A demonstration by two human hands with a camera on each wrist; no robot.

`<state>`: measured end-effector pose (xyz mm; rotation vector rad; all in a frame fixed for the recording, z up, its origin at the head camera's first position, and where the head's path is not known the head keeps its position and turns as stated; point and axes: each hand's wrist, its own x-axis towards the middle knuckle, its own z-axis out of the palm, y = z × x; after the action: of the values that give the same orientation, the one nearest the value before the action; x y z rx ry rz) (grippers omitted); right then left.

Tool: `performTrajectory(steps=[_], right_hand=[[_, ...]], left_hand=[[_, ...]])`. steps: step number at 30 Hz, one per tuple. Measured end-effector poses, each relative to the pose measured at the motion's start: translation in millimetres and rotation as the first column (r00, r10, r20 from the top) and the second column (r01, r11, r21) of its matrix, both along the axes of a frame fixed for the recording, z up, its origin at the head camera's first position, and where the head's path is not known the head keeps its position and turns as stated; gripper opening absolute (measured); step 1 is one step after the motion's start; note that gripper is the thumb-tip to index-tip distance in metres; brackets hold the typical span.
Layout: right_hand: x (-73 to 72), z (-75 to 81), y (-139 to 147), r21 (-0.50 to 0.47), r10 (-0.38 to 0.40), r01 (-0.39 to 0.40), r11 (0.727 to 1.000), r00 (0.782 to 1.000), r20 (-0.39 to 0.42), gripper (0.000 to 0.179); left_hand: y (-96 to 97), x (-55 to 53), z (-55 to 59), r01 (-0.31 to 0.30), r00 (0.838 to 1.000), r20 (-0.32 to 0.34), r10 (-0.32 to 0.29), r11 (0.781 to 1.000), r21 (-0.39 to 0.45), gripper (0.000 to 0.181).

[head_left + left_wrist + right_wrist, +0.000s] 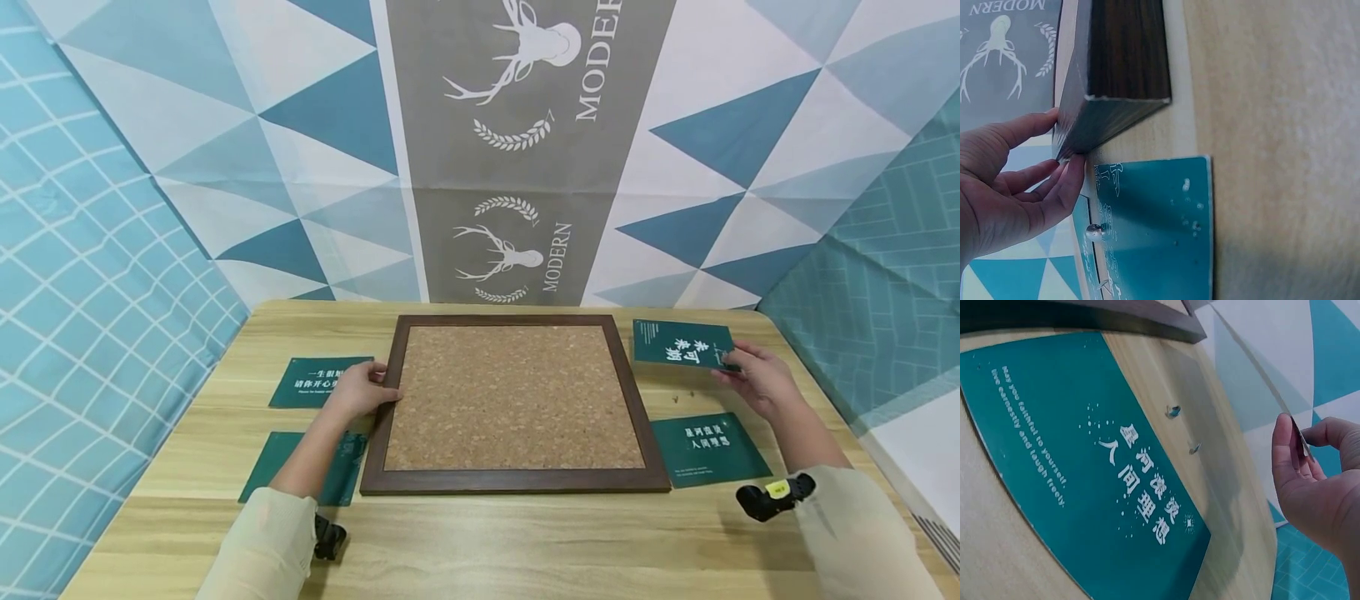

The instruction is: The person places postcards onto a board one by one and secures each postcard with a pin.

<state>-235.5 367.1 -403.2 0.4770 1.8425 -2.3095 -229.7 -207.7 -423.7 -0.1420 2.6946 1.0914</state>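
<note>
A cork board (510, 400) in a dark brown frame (517, 481) lies in the middle of the table. My left hand (360, 392) grips the frame's left side; in the left wrist view the thumb is on one face and the fingertips on the other. At the right, my right hand (763, 382) pinches the edge of a dark green card (660, 337) with white lettering between thumb and fingers. The right wrist view shows that card edge-on, raised above the table. Below it, another green card (708, 450) lies beside the frame's lower right side.
Two more green cards, an upper one (307, 387) and a lower one (277, 468), lie left of the board, partly behind my left arm. Two small pins (1174, 412) rest on the wood at the right. Patterned cloth (495, 167) hangs behind the table (480, 550).
</note>
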Motion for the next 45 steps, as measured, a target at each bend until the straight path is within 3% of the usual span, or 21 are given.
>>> performTrajectory(steps=[6,12,21,30,45], right_hand=[[0.2,6.5,-9.4,-0.018,0.0,-0.001,1.0,1.0,-0.014,0.06],[0.0,7.9,-19.1,-0.033,0.004,-0.006,0.999,0.998,-0.06,0.045],[1.5,8.7,-32.3,-0.009,0.037,-0.038,0.999,0.995,-0.088,0.059],[2.8,11.2,-44.0,-0.041,0.065,-0.071,0.997,0.989,-0.131,0.038],[5.2,18.6,-61.1,-0.021,0.089,-0.094,0.995,0.985,-0.147,0.036]], left_hand=[[0.0,1.5,0.2,-0.001,1.0,-0.002,0.001,1.0,-0.003,0.061],[-0.7,2.9,0.1,-0.001,1.0,-0.007,0.001,1.0,-0.005,0.062],[-1.5,3.3,-2.2,-0.004,1.0,-0.009,0.004,1.0,-0.002,0.061],[-2.0,3.0,-2.8,-0.001,1.0,-0.011,0.001,1.0,-0.003,0.061],[-1.4,2.0,-1.8,-0.002,1.0,-0.014,0.002,1.0,0.028,0.06]])
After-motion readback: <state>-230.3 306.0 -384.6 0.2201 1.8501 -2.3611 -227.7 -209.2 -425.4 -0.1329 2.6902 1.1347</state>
